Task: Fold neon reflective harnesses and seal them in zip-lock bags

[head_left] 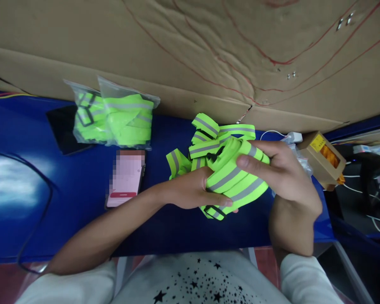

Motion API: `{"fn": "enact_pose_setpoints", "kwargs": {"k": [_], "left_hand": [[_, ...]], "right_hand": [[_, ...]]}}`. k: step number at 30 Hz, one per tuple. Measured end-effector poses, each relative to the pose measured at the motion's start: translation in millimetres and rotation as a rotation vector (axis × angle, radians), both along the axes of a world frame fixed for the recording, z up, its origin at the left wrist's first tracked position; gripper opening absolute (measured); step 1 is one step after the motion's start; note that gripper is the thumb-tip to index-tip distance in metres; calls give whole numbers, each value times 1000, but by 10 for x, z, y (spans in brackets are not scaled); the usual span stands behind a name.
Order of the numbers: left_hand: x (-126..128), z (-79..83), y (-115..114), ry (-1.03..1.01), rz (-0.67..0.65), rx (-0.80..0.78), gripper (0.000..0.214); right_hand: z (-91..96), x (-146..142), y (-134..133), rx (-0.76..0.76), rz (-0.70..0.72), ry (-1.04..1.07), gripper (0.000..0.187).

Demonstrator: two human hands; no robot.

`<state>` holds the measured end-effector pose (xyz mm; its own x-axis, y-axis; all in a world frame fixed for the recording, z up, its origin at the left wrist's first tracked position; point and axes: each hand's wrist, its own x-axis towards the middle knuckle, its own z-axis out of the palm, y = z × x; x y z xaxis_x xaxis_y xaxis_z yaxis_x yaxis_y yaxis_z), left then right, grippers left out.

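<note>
With my 2 hands I am holding a folded bundle of reflective straps [237, 181] over the blue table [167, 230], my left hand [194, 192] and right hand [280, 166] both grasping it, thumbs on top. More straps [205, 145] are lying behind. I am probably gathering the bundle; the next move is likely calling for keeping its layers together.
</note>
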<state>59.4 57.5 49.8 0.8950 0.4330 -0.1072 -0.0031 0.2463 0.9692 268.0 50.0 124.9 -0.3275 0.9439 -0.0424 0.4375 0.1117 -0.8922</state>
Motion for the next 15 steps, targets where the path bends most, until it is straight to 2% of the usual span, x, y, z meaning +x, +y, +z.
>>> {"fn": "enact_pose_setpoints", "kwargs": {"k": [3, 6, 8, 10, 12, 15], "left_hand": [[-38, 40, 30, 52, 33, 139, 25], [-102, 121, 26, 67, 18, 309, 23], [-157, 190, 9, 149, 17, 481, 20], [-204, 251, -14, 259, 41, 635, 23], [-228, 285, -37, 276, 47, 698, 25], [-217, 282, -52, 148, 80, 680, 20]], "right_hand": [[-89, 48, 90, -145, 28, 102, 31], [-93, 61, 94, -268, 72, 173, 32], [-28, 54, 45, -274, 130, 161, 28], [53, 42, -14, -213, 169, 118, 22], [91, 32, -44, -184, 185, 111, 19], [0, 7, 1, -242, 193, 177, 27]]}}
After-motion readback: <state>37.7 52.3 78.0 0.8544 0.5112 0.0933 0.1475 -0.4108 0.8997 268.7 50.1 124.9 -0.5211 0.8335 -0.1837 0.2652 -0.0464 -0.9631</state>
